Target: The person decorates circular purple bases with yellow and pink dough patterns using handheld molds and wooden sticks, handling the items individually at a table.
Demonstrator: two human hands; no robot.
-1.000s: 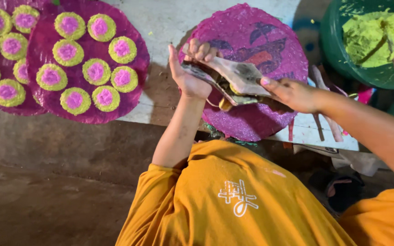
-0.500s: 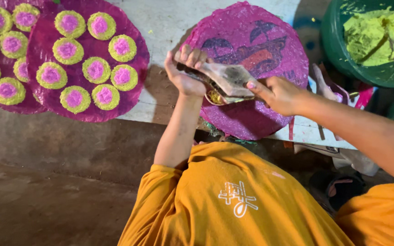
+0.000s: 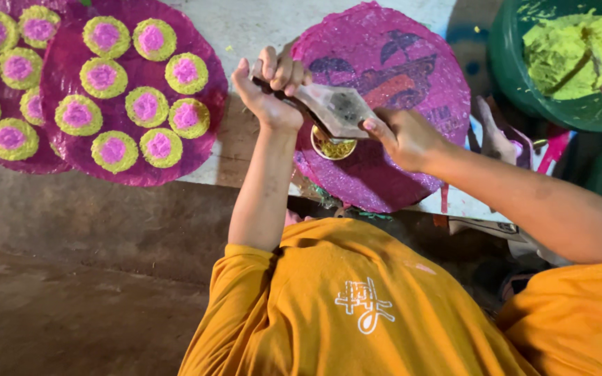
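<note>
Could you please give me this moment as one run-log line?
left hand: grips flat grey metal tool | right hand: holds tool's other end | below: small round mould of yellow-green filling over round pink mat

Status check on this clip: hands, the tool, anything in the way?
Left hand gripping one end of the flat metal tool; right hand on the other end. Round mould beneath, over the pink mat. Nothing in the way.

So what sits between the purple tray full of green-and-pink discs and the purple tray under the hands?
In the head view, between the filled tray and the working tray, only a bare strip of pale surface shows; the left hand and its forearm cross above it.
</note>
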